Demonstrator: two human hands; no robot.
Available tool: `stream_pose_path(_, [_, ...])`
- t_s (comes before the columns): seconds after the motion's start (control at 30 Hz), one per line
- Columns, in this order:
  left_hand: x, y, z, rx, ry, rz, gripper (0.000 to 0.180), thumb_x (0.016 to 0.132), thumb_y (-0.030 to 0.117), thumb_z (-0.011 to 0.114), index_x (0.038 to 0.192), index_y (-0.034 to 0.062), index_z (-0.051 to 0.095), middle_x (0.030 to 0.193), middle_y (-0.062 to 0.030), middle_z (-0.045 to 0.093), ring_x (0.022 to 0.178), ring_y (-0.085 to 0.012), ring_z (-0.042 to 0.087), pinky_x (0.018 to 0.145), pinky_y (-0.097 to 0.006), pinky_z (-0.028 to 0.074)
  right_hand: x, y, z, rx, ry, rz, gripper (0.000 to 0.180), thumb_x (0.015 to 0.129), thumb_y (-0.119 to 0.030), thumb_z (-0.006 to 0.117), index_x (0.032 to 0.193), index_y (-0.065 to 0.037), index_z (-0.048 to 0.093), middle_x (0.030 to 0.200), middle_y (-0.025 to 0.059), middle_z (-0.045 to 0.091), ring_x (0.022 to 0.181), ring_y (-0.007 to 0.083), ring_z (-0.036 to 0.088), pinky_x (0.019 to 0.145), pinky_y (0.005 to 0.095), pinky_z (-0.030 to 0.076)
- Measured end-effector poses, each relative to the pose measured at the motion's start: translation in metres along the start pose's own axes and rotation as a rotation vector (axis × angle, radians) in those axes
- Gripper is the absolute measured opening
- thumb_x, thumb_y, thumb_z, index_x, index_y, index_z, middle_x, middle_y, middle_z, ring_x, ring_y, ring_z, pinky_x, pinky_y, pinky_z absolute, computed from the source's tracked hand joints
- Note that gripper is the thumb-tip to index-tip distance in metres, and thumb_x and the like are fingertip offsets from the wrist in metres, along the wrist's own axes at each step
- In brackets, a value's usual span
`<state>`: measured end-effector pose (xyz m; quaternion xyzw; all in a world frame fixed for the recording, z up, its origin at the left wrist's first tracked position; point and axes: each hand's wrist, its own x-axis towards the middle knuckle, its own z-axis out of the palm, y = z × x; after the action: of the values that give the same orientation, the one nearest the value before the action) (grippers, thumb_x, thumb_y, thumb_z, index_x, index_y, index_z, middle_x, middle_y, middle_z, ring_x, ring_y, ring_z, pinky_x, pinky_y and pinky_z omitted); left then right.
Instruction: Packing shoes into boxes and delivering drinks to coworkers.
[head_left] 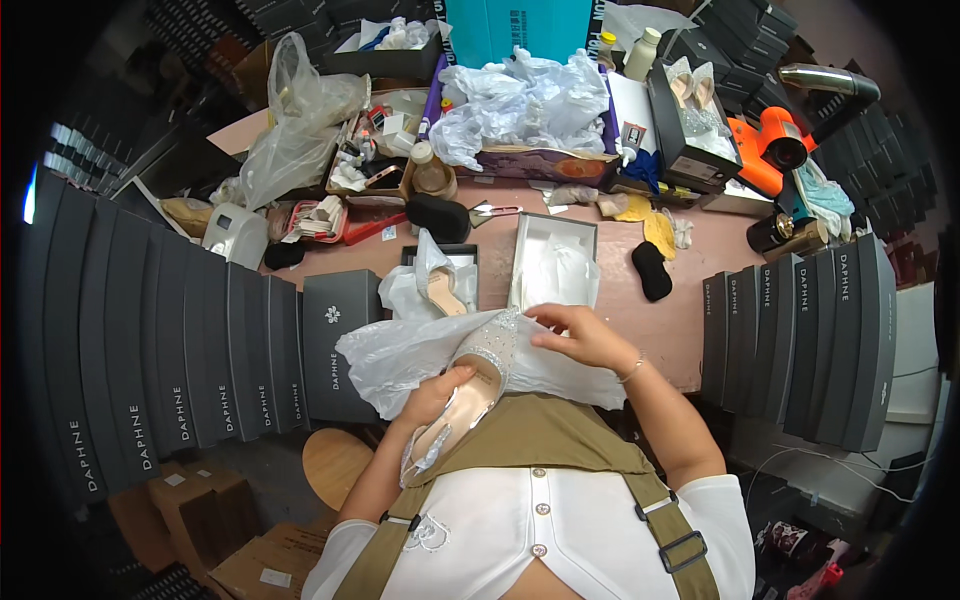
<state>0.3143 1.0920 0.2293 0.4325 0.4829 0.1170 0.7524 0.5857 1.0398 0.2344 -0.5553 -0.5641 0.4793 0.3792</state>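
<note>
A silvery, rhinestone-covered pointed shoe (484, 345) with a beige insole lies slanted in front of my chest, its toe pointing away. My left hand (436, 396) is closed around its side, thumb over the insole opening. By the toe, my right hand (585, 338) has its fingers curved and thumb apart; whether a fingertip touches the shoe is hard to tell. White tissue paper (385, 358) spreads beneath the shoe and both hands. Beyond it, a matching shoe (436, 278) rests on more tissue over a small dark box (464, 254). Right of that stands an open grey shoebox (532, 232) lined with tissue.
Dark grey shoeboxes stand in rows at the left (150, 340) and right (800, 340). At the back are a purple-edged box (612, 130) of crumpled tissue, an orange heat tool (765, 150) and bottles (642, 55). A black pad (652, 271) lies on the pink tabletop (665, 340).
</note>
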Motion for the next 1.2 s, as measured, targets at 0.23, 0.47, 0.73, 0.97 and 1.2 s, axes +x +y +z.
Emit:
stream_pose_path(0.23, [0.001,-0.009,-0.007,-0.205,-0.057,0.113,0.027,0.088,0.012,0.060,0.110,-0.0029,0.061,0.103,-0.0077,0.064,0.088,-0.0116,0.061,0.076,-0.025,0.049,0.021,-0.007,0.029,0.152,-0.007,0.132,0.019,0.093,-0.015,0.057,0.092,0.003,0.063,0.067,0.0001,0.055,0.062,0.0065,0.050,0.059,0.0236,0.044])
stream_pose_path(0.47, [0.005,-0.015,-0.007,-0.202,-0.074,0.243,0.030,0.089,0.008,0.058,0.118,-0.0014,0.056,0.108,-0.0078,0.062,0.094,-0.0133,0.060,0.082,-0.027,0.049,0.018,0.004,0.021,0.030,-0.010,0.133,0.027,0.090,-0.019,0.063,0.108,0.001,0.061,0.082,0.0058,0.062,0.074,0.0134,0.057,0.067,0.0280,0.047])
stream_pose_path(0.73, [0.015,-0.010,-0.016,0.305,-0.083,0.461,0.041,0.087,0.008,0.060,0.126,0.0005,0.051,0.117,-0.0066,0.058,0.104,-0.0133,0.056,0.091,-0.029,0.045,0.059,-0.063,0.019,-0.188,-0.187,-0.333,0.058,0.073,-0.015,0.073,0.127,-0.009,0.052,0.105,0.0102,0.060,0.102,0.0268,0.055,0.090,0.0388,0.041])
stream_pose_path(0.97, [0.027,-0.024,-0.011,-0.196,-0.171,0.427,0.060,0.083,-0.004,0.056,0.140,0.0029,0.037,0.129,-0.0088,0.054,0.112,-0.0145,0.055,0.094,-0.028,0.045,0.007,-0.054,0.059,-0.871,-0.171,-0.741,0.021,0.076,-0.014,0.057,0.094,-0.010,0.066,0.083,0.0029,0.053,0.084,0.0195,0.052,0.077,0.0342,0.038])
stream_pose_path(1.2, [0.010,-0.022,0.001,-0.522,-0.288,0.143,0.058,0.084,-0.003,0.047,0.141,0.0029,0.035,0.128,-0.0108,0.053,0.112,-0.0156,0.056,0.095,-0.027,0.045,-0.012,-0.054,0.058,-1.038,-0.247,-0.624,0.011,0.075,-0.017,0.056,0.074,-0.009,0.063,0.078,0.0037,0.052,0.079,0.0192,0.052,0.075,0.0330,0.037])
